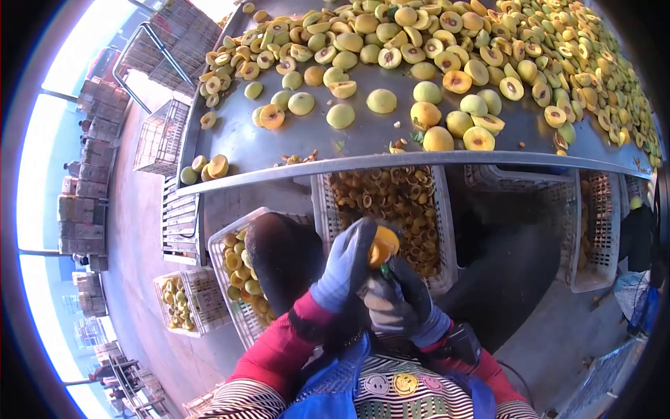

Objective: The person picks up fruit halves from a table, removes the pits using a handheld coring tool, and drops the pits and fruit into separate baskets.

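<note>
My left hand (343,260), in a blue-grey glove with dark fingers, is closed around a yellow peach half (383,246), its cut face turned toward my right hand. My right hand (399,307), in a similar glove, is closed on a small tool with a green part (386,269) right by the fruit; its working end is too hidden to make out. Both hands are over my lap, above a white crate (447,230) of brown-orange fruit scraps. Many halved peaches (382,101) lie on the metal table ahead, most of them heaped toward the far side and right.
The metal table's front edge (419,160) runs just beyond my hands. A crate of peach halves (241,279) stands by my left leg, with another crate (202,304) farther left. At right is a crate of scraps (597,230). Stacked crates (87,202) line the far left.
</note>
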`<act>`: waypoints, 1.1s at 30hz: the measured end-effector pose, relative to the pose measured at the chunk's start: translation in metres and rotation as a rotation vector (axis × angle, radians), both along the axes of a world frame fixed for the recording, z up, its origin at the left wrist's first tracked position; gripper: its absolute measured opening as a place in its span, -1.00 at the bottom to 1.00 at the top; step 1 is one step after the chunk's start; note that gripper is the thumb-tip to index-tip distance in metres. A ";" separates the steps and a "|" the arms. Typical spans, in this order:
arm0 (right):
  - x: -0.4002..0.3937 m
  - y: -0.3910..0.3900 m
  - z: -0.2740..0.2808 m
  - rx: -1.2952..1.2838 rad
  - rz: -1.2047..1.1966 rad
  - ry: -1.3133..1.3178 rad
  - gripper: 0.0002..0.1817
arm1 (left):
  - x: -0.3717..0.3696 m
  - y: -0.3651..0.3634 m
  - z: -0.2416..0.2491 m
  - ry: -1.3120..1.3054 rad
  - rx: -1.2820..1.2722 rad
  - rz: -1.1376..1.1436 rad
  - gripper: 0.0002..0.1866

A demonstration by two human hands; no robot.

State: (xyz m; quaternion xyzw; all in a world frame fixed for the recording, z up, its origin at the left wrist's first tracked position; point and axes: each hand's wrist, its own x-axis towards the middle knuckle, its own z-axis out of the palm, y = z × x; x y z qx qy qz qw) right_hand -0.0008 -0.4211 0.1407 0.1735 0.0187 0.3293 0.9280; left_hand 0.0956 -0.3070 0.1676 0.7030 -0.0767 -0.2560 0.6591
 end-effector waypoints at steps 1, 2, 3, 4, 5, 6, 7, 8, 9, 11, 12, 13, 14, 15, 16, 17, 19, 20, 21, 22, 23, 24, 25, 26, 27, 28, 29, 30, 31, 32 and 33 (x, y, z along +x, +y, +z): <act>-0.001 0.002 0.000 0.072 -0.014 -0.042 -0.55 | -0.002 0.007 0.006 -0.064 0.052 0.033 -0.62; 0.000 0.003 0.000 0.145 -0.026 -0.084 -0.52 | -0.003 0.017 0.010 -0.127 0.104 0.067 -0.62; 0.001 0.000 -0.008 0.148 -0.038 -0.122 -0.51 | -0.002 0.034 0.016 -0.340 0.191 0.215 -0.62; 0.003 -0.005 -0.007 0.150 -0.042 -0.130 -0.51 | 0.004 0.056 0.024 -0.550 0.275 0.360 -0.61; 0.005 -0.010 -0.004 0.090 -0.086 -0.038 -0.52 | 0.021 0.084 0.036 -0.479 0.220 0.492 -0.63; 0.007 -0.016 -0.003 0.029 -0.128 0.057 -0.53 | 0.039 0.114 0.048 -0.403 0.163 0.625 -0.63; 0.010 -0.018 -0.012 0.015 -0.164 0.078 -0.55 | 0.062 0.151 0.054 -0.541 0.583 0.495 -0.64; 0.012 -0.019 -0.019 0.016 -0.165 0.077 -0.55 | 0.079 0.174 0.052 -0.666 1.003 0.341 -0.63; 0.015 -0.018 -0.025 0.031 -0.182 0.079 -0.55 | 0.089 0.171 0.051 -0.653 1.297 0.203 -0.62; 0.022 -0.016 -0.029 0.053 -0.186 0.088 -0.55 | 0.112 0.129 0.056 -0.743 1.312 0.091 -0.60; 0.026 -0.017 -0.028 -0.137 -0.181 0.081 -0.55 | 0.123 0.092 0.061 -0.804 1.178 0.022 -0.60; 0.029 -0.017 -0.028 -0.330 -0.174 0.074 -0.55 | 0.137 0.057 0.061 -0.858 1.038 -0.045 -0.61; 0.030 -0.017 -0.030 -0.332 -0.164 0.081 -0.55 | 0.158 0.030 0.050 -0.910 0.967 -0.140 -0.57; 0.029 -0.015 -0.032 -0.471 -0.161 0.119 -0.54 | 0.184 0.011 0.033 -0.923 0.982 -0.244 -0.51; 0.028 -0.014 -0.034 -0.609 -0.155 0.156 -0.53 | 0.210 -0.003 0.016 -0.939 0.978 -0.377 -0.44; 0.029 -0.015 -0.033 -0.609 -0.148 0.161 -0.53 | 0.233 -0.013 -0.007 -1.068 1.024 -0.467 -0.40; 0.035 -0.022 -0.027 -0.755 -0.076 0.335 -0.56 | 0.255 -0.028 -0.029 -0.995 1.026 -0.560 -0.42; 0.036 -0.024 -0.025 -0.752 -0.080 0.344 -0.56 | 0.257 -0.031 -0.029 -0.991 1.013 -0.568 -0.44; 0.037 -0.026 -0.024 -0.788 -0.090 0.360 -0.56 | 0.255 -0.032 -0.028 -0.991 1.008 -0.586 -0.44; 0.037 -0.028 -0.023 -0.824 -0.099 0.380 -0.56 | 0.246 -0.030 -0.025 -0.921 0.882 -0.528 -0.47; 0.037 -0.031 -0.024 -0.815 -0.103 0.395 -0.56 | 0.231 -0.029 -0.019 -0.844 0.760 -0.468 -0.49; 0.036 -0.035 -0.026 -0.975 -0.206 0.258 -0.58 | 0.205 -0.032 0.002 -0.266 0.378 -0.398 -0.55; 0.034 -0.037 -0.027 -1.134 -0.304 0.118 -0.60 | 0.176 -0.032 0.012 -0.075 0.087 -0.329 -0.54; 0.033 -0.033 -0.025 -1.131 -0.302 0.133 -0.60 | 0.152 -0.032 0.001 -0.095 0.020 -0.300 -0.48; 0.033 -0.025 -0.021 -1.390 -0.453 0.124 -0.62 | 0.124 -0.032 0.000 0.207 -0.069 -0.199 -0.44; 0.032 -0.020 -0.019 -1.649 -0.605 0.110 -0.63 | 0.094 -0.040 0.006 0.301 -0.240 -0.118 -0.44; 0.028 -0.019 -0.032 -1.770 -0.711 -0.072 -0.60 | 0.074 -0.041 0.002 0.351 -0.299 -0.103 -0.48; 0.027 -0.020 -0.025 -1.772 -0.704 -0.064 -0.60 | 0.058 -0.042 0.000 0.401 -0.358 -0.086 -0.53; 0.027 -0.023 -0.011 -1.805 -0.669 -0.126 -0.59 | 0.044 -0.043 -0.003 0.409 -0.359 -0.083 -0.53; 0.026 -0.024 -0.003 -1.838 -0.640 -0.195 -0.58 | 0.034 -0.044 -0.007 0.340 -0.332 0.019 -0.53; 0.023 -0.018 -0.018 -2.097 -0.905 -0.428 -0.59 | 0.027 -0.046 -0.009 0.267 -0.305 0.118 -0.53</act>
